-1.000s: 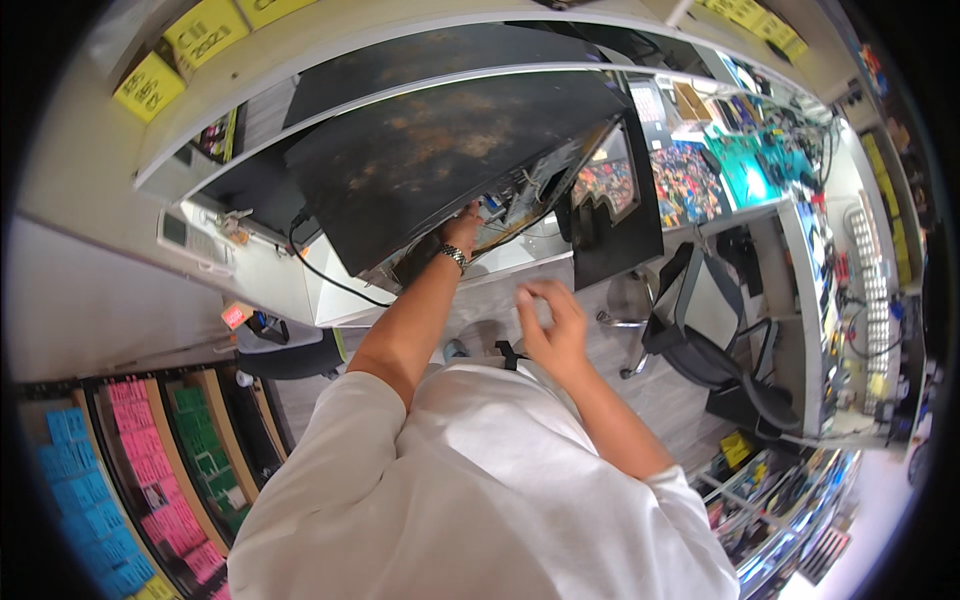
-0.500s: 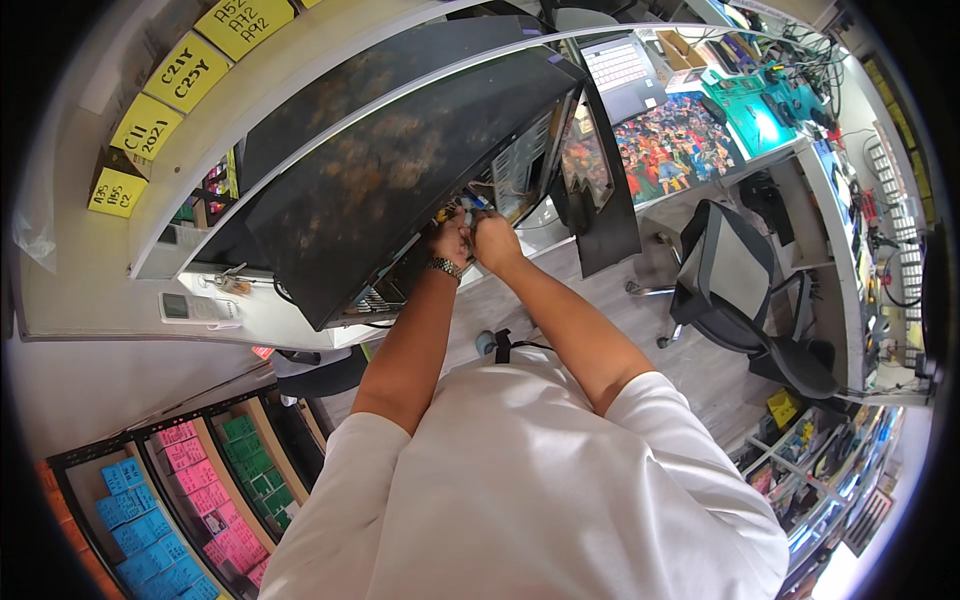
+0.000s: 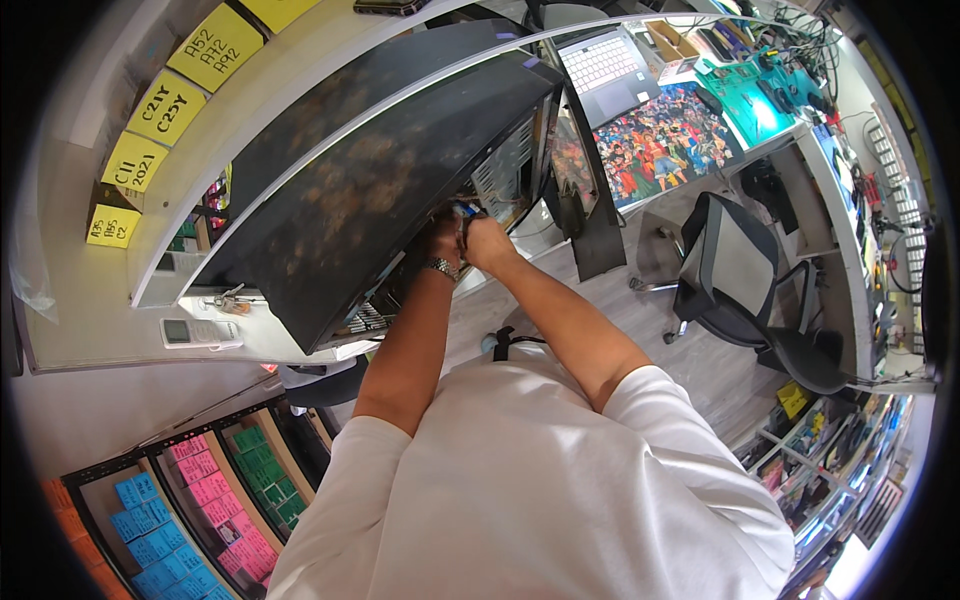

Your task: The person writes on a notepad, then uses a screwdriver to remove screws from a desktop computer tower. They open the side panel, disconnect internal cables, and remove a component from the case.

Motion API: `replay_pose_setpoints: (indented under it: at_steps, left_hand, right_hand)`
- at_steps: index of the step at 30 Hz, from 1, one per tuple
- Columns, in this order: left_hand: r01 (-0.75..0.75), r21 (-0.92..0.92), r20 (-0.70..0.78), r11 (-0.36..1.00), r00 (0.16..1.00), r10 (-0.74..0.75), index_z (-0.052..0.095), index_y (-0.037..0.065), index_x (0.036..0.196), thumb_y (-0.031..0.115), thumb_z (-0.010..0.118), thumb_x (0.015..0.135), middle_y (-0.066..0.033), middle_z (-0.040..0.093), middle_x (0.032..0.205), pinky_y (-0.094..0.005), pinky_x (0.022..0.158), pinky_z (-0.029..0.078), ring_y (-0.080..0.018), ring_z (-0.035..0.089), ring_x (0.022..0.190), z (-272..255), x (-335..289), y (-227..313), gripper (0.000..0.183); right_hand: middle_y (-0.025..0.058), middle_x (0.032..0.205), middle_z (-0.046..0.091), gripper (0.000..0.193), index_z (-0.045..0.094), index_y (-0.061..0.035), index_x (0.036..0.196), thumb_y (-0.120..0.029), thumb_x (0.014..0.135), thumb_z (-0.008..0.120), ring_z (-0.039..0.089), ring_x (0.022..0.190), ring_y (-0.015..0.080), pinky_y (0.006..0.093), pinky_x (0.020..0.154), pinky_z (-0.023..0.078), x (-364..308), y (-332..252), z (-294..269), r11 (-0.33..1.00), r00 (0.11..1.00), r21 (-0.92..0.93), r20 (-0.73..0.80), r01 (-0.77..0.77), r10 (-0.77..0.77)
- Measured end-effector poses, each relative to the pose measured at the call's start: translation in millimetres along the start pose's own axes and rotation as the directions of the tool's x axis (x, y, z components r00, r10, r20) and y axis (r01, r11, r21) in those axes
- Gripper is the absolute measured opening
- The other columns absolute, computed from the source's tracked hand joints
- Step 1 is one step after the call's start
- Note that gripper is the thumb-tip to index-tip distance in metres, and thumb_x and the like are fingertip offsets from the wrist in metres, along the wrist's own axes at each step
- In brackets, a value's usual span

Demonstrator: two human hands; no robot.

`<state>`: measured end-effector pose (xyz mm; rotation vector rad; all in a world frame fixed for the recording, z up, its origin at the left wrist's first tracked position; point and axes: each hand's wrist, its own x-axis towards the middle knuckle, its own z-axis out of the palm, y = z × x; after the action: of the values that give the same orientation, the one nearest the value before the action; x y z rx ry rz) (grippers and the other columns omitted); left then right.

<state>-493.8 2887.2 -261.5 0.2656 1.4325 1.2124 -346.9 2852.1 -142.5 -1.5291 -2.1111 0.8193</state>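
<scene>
A large black computer case [image 3: 350, 190], dusty on its broad top face, stands on the white counter with its near side open. Both my hands reach into that opening. My right hand [image 3: 488, 243] is closed, fingers curled round something small and dark beside a blue piece [image 3: 464, 210]. Next to it, my left hand [image 3: 442, 238], with a metal-banded watch [image 3: 444, 267] at the wrist, is deeper in shadow. Its fingers look closed, but what they grip is hidden in the case. Metal slots [image 3: 368, 318] show along the case's lower edge.
A dark panel with a glass window [image 3: 597, 230] stands just right of the case. Beyond it are a laptop [image 3: 607, 75], a colourful mat [image 3: 665, 145] and a teal work mat [image 3: 745, 100]. An office chair [image 3: 735, 255] is at right; a remote control [image 3: 198, 333] lies left.
The view has shifted slightly. My hands stay together at the opening; the left has sunk further into shadow, and the right has turned a little. The coloured wires seen before are now mostly covered.
</scene>
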Motion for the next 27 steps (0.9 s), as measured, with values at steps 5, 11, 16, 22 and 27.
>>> replay_pose_setpoints:
  at_steps: [5, 11, 16, 22, 27]
  left_hand:
    - [-0.103, 0.38, -0.234, 0.919, 0.951, 0.203, 0.073, 0.007, 0.129, 0.041, 0.073, 0.099, -0.0162, 0.071, 0.127, -0.0444, 0.093, 0.055, -0.0309, 0.07, 0.11, 20, -23, 11, 0.044]
    - [0.007, 0.879, -0.172, 0.477, 0.937, 0.304, 0.073, 0.005, 0.138, 0.05, 0.06, 0.101, -0.0239, 0.068, 0.148, -0.0496, 0.108, 0.053, -0.039, 0.067, 0.134, 32, -30, 38, 0.06]
    - [-0.044, 0.844, -0.218, 0.535, 0.883, 0.417, 0.075, 0.005, 0.134, 0.053, 0.053, 0.104, -0.0227, 0.069, 0.144, -0.0489, 0.107, 0.053, -0.0376, 0.067, 0.131, 31, -26, 30, 0.061]
    - [0.045, 0.895, -0.165, 0.444, 0.958, 0.235, 0.073, 0.006, 0.139, 0.055, 0.054, 0.103, -0.023, 0.069, 0.147, -0.0478, 0.111, 0.051, -0.0386, 0.068, 0.134, 40, -39, 41, 0.064]
    - [0.05, 0.695, -0.41, 0.717, 0.847, 0.339, 0.076, 0.005, 0.132, 0.051, 0.049, 0.105, -0.0235, 0.072, 0.141, -0.0482, 0.107, 0.054, -0.039, 0.07, 0.13, 50, -58, 39, 0.059]
  right_hand:
    - [0.0326, 0.102, 0.076, 0.018, 0.08, 0.0029, 0.092, -0.012, 0.089, 0.072, 0.074, 0.1, 0.0493, 0.0531, 0.092, 0.061, -2, -3, 1, 0.998, 0.998, -0.014, 0.001, -0.058, 0.058]
    - [0.0309, 0.101, 0.077, 0.017, 0.08, 0.0033, 0.091, -0.009, 0.089, 0.069, 0.075, 0.098, 0.0494, 0.0538, 0.09, 0.062, -3, 0, -7, 1.0, 0.999, 0.029, -0.044, -0.011, 0.012]
    - [0.03, 0.101, 0.077, 0.017, 0.08, 0.0032, 0.09, -0.011, 0.089, 0.07, 0.075, 0.098, 0.0497, 0.0535, 0.09, 0.062, -2, -4, -12, 0.996, 0.996, -0.009, -0.008, -0.088, 0.088]
    - [0.0322, 0.1, 0.077, 0.018, 0.08, 0.0037, 0.09, -0.01, 0.088, 0.069, 0.076, 0.098, 0.05, 0.0545, 0.089, 0.062, -2, -8, -22, 0.999, 0.999, -0.023, -0.02, -0.028, 0.027]
    - [0.0322, 0.098, 0.076, 0.018, 0.08, 0.0033, 0.089, -0.011, 0.087, 0.069, 0.076, 0.095, 0.0501, 0.055, 0.087, 0.062, -3, -5, -23, 0.997, 0.998, -0.044, 0.001, -0.059, 0.059]
